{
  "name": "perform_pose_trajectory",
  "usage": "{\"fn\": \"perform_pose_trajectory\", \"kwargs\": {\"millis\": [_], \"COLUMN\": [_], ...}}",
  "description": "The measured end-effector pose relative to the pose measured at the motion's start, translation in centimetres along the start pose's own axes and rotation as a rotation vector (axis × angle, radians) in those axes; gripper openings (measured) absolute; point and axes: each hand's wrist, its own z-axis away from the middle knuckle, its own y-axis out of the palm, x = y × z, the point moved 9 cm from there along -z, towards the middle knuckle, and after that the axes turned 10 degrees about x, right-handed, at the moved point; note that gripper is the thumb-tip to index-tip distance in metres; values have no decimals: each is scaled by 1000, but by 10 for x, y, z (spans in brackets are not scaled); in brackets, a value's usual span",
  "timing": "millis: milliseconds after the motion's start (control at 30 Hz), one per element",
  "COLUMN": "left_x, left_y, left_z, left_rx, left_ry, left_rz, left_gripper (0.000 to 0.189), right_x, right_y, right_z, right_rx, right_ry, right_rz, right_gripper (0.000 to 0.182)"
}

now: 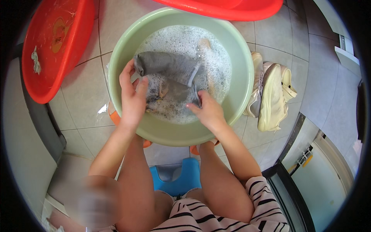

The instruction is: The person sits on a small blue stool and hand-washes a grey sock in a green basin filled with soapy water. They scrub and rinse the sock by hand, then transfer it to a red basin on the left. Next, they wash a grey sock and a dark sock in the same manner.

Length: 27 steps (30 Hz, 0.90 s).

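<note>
A round pale green plastic basin [179, 139] stands on the floor between my feet, holding sudsy water [185, 34]. A wet grey cloth garment [168, 65] with a light edge lies partly in the foam. My left hand [133, 87] grips its left end, near the basin's left side. At the right, my right hand [207, 108] pinches a dark edge of the cloth at the water's surface. Other fabric, beige and patterned, shows through the suds below and right of the grey piece; its shape cannot be made out.
A red plastic basin [75, 37] leans at the left, with a small twisted cloth [36, 61] inside. Another red basin [246, 14] touches the far rim. Pale shoes [271, 98] stand at the right. A blue plastic stool [176, 184] is beneath me.
</note>
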Motion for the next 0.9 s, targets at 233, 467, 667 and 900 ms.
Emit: {"fn": "perform_pose_trajectory", "kwargs": {"millis": [233, 467, 667, 900], "left_x": [44, 50, 48, 9], "left_y": [60, 96, 81, 90], "left_z": [41, 71, 59, 70], "left_rx": [628, 767, 576, 808], "left_ry": [-167, -427, -496, -350], "left_rz": [-137, 431, 584, 640], "left_gripper": [38, 38, 17, 21], "right_x": [-7, 26, 10, 23], "right_y": [-11, -31, -13, 27], "right_z": [9, 43, 33, 30], "right_rx": [38, 182, 179, 524], "right_ry": [-112, -163, -86, 230], "right_rz": [-599, -1252, -1414, -1834], "right_gripper": [11, 8, 12, 19]}}
